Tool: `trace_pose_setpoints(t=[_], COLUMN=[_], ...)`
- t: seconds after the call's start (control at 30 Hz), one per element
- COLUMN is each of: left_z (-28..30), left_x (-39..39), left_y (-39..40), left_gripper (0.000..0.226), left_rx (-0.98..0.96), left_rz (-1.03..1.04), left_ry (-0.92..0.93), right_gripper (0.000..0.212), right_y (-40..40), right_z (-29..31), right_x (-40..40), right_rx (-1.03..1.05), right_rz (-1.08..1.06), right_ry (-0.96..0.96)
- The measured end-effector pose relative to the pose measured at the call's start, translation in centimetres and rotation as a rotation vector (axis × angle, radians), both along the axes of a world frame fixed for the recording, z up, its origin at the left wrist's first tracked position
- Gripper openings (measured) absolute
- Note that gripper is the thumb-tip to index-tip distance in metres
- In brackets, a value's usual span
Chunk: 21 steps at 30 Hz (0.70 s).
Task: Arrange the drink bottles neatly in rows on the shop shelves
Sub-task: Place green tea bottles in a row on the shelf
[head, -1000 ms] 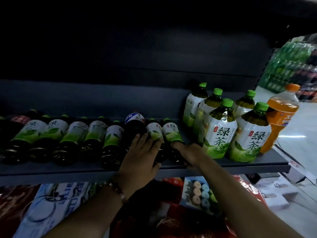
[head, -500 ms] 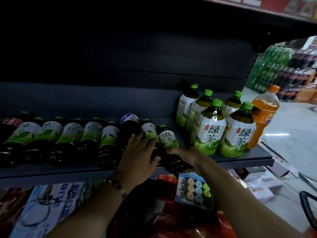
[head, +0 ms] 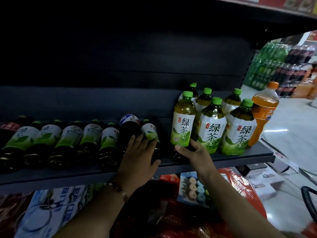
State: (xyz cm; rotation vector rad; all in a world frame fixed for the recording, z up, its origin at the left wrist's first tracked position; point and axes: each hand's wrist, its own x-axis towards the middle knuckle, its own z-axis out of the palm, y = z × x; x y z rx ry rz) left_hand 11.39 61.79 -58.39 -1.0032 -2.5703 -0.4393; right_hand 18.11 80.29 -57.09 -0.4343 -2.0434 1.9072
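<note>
Green-capped tea bottle is being stood upright by the gripping right hand, just left of the standing tea bottles; the flat left hand is steadying the lying bottles; next, seating it flush.

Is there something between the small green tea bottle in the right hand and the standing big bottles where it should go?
Nothing visible. The right hand holds the small green tea bottle upright, directly beside the big green tea bottles on the shelf.

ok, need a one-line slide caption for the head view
Right hand stands a green tea bottle upright beside the standing group while the left hand rests on bottles lying on the shelf.
</note>
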Motion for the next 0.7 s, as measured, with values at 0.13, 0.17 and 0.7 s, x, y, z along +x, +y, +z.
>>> trace_pose_setpoints(t=[0.13, 0.17, 0.7], left_z=[0.0, 0.0, 0.6], left_x=[0.3, 0.4, 0.1], left_y=[0.0, 0.0, -0.4], left_gripper=[0.07, 0.07, 0.069], left_rx=[-0.011, -0.007, -0.074], left_rz=[-0.001, -0.001, 0.041], left_ry=[-0.006, -0.008, -0.027], right_gripper=[0.042, 0.045, 0.049], right_y=[0.4, 0.3, -2.6], right_z=[-1.7, -2.1, -3.9], right_x=[-2.8, -3.3, -1.0], right_rx=[0.291, 0.349, 0.536], right_rz=[-0.153, -0.176, -0.31], right_ry=[-0.005, -0.009, 0.08])
